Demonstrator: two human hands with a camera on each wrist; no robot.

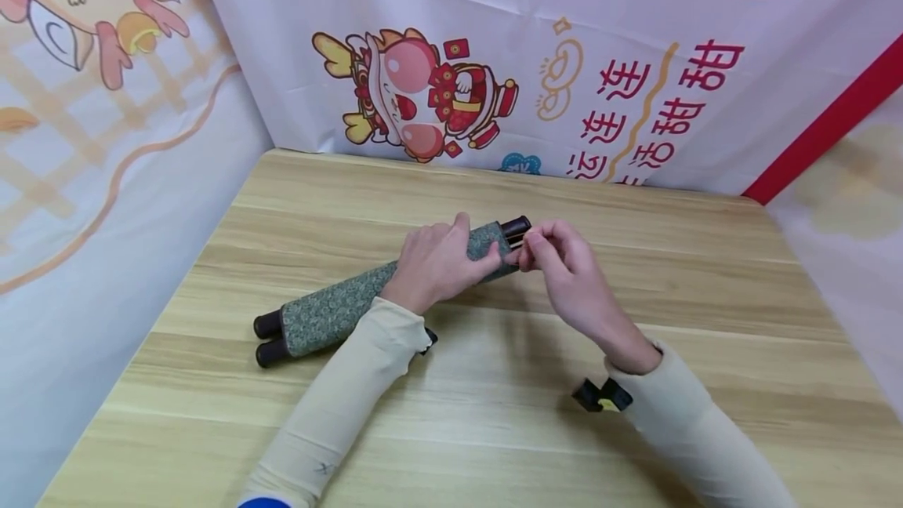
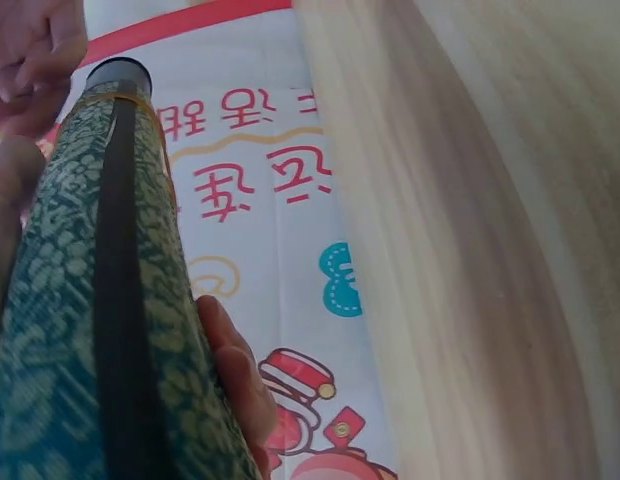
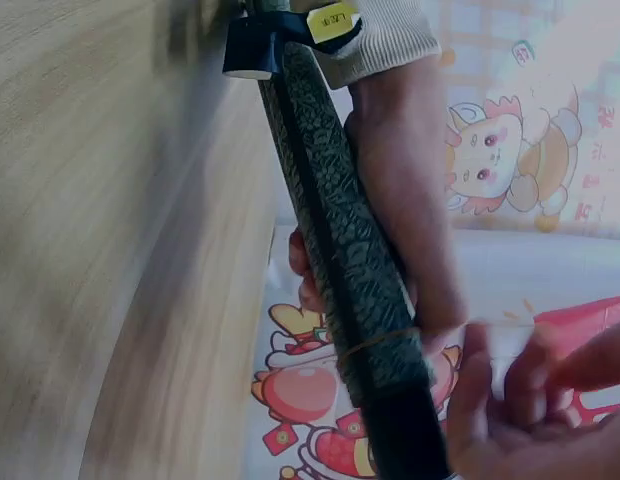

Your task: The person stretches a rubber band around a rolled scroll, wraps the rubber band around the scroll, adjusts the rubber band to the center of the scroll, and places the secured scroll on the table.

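Note:
A rolled scroll (image 1: pixel 335 306) in green floral fabric, with a pair of dark rod ends at each end, lies slantwise over the wooden table. My left hand (image 1: pixel 436 263) grips it near its right end, thumb on the near side and fingers over the far side. In the right wrist view a thin rubber band (image 3: pixel 380 342) circles the roll close to the dark end. My right hand (image 1: pixel 570 274) is at that end, thumb and fingertips pinching a stretch of the band. A dark strip (image 2: pixel 120 270) runs along the roll in the left wrist view.
The wooden table (image 1: pixel 480 414) stretches around both forearms. Behind it hangs a white printed cloth (image 1: pixel 282 45) with a cartoon figure and red characters; another patterned cloth (image 1: pixel 42 367) hangs on the left. Small black wrist devices, one (image 1: pixel 602 396) under the right sleeve, stick out near the table.

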